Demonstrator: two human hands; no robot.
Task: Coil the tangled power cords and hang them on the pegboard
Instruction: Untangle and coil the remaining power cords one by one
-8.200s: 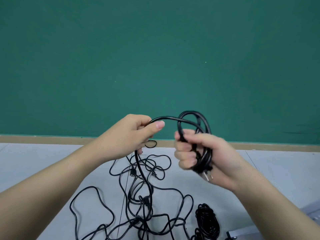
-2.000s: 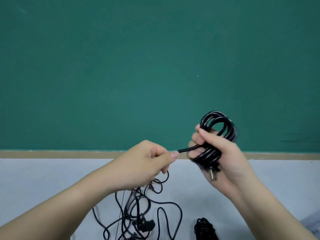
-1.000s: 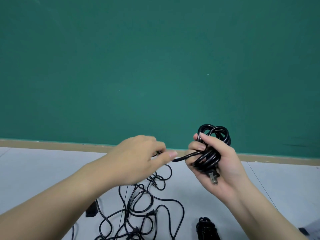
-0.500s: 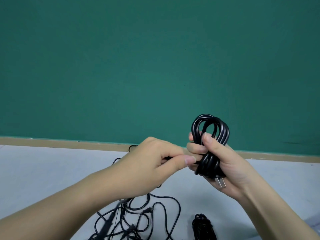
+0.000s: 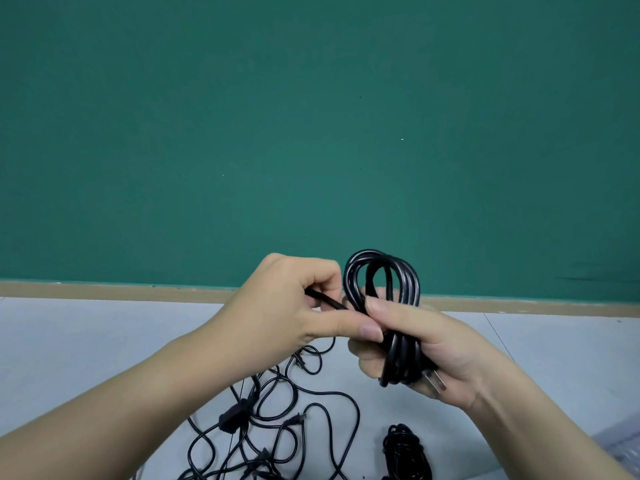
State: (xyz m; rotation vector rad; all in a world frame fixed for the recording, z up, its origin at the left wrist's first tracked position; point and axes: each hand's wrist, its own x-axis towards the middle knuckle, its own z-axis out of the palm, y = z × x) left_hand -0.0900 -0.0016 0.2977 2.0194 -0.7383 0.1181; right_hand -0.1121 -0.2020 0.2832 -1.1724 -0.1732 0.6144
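Observation:
My right hand (image 5: 419, 344) grips a black coiled power cord (image 5: 384, 282), whose loops stand up above the fist. The cord's metal plug prongs (image 5: 435, 381) stick out below the palm. My left hand (image 5: 291, 306) pinches the loose end of that same cord (image 5: 323, 298) between thumb and fingers, right against the coil. Below my hands a tangle of thin black cords (image 5: 277, 420) lies spread on the grey floor. No pegboard is in view.
A second, small black coiled cord (image 5: 405, 455) lies on the floor at the bottom right. A green wall (image 5: 311, 133) with a tan baseboard (image 5: 104, 291) stands close in front. Something pale shows at the bottom right corner (image 5: 623, 448).
The coil in my right hand has grown from a few wide loops to a tight bundle. My left hand has come in along the cord until it touches the coil.

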